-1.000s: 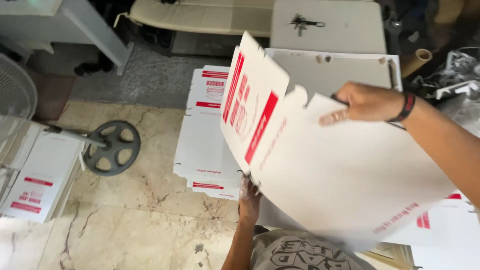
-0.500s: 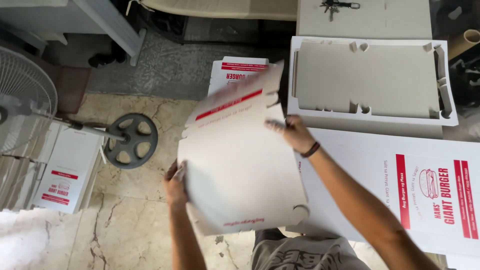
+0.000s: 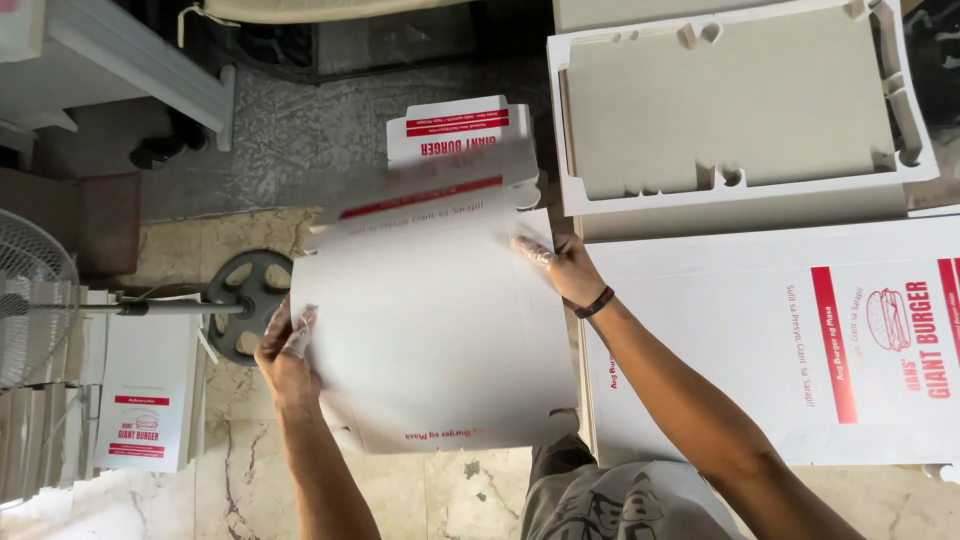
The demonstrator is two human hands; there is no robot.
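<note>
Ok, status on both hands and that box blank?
Left hand grips flat cardboard box blank at its left edge. Right hand presses its upper right edge. Fan base partly under it.

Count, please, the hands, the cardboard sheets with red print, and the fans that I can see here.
Hands: 2, left hand and right hand
Printed cardboard sheets: 4, held sheet, floor sheet, big sheet, small sheet
Fans: 1, fan
Total: 7

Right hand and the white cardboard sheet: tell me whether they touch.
Touching. The head view shows the right hand with fingers pressed on the right edge of the white cardboard sheet, near its fold; the left hand grips the opposite edge.
</note>
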